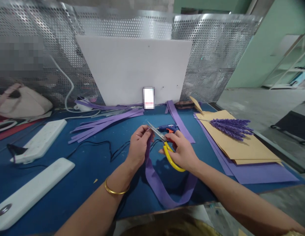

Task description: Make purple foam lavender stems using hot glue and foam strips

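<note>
Near the middle of the blue table, my left hand [139, 142] pinches the end of a long purple strip [158, 185], which looks like paper or felt. The strip hangs in a loop toward the table's front edge and passes behind my right forearm. My right hand [183, 149] grips scissors [170, 159] by their yellow handles. The scissor blades point up and left, close to the strip's end at my left fingertips; whether they touch it I cannot tell. Just beyond the scissors lies a blue glue gun [167, 127] with an orange trigger.
Cut purple strips [105, 124] lie at the back left, and another strip [180, 123] at the back centre. A white power strip [42, 139] and a white long device [36, 193] occupy the left. Tan sheets [243, 150] bear a lavender bunch [231, 127] on the right. A black cord [93, 142] crosses the table.
</note>
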Demonstrator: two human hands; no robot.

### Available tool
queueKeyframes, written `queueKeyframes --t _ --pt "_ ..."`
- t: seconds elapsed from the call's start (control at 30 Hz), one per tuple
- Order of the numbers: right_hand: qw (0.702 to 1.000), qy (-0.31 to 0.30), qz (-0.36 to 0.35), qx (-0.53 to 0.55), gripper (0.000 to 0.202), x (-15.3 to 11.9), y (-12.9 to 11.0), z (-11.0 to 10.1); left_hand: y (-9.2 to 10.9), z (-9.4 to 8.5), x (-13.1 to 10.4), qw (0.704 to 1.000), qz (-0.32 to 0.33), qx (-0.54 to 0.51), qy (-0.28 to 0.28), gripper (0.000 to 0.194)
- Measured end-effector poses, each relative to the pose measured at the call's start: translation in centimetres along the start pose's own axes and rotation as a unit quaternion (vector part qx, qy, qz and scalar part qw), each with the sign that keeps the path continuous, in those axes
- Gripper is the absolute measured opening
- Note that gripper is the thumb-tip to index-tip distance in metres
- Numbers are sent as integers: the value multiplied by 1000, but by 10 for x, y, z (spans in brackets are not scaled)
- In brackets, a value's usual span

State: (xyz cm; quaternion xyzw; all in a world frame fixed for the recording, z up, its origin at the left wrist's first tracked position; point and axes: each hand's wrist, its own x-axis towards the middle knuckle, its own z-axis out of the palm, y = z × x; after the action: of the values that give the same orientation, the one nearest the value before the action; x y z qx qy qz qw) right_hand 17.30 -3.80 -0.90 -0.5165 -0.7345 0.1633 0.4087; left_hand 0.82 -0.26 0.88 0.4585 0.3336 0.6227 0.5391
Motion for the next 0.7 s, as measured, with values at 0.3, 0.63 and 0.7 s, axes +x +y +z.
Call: queueKeyframes --t 0.3,0.63,0.7 --pt "991 -11 33 131 38 8 8 -5 7 0 -1 999 -7 40 13 25" --pt "996 -62 -29 -58 38 15 2 -36 9 -4 0 996 19 87 -2 18" --pt "993 -71 -39 -82 39 16 1 -40 9 -4 0 994 27 101 -9 16"
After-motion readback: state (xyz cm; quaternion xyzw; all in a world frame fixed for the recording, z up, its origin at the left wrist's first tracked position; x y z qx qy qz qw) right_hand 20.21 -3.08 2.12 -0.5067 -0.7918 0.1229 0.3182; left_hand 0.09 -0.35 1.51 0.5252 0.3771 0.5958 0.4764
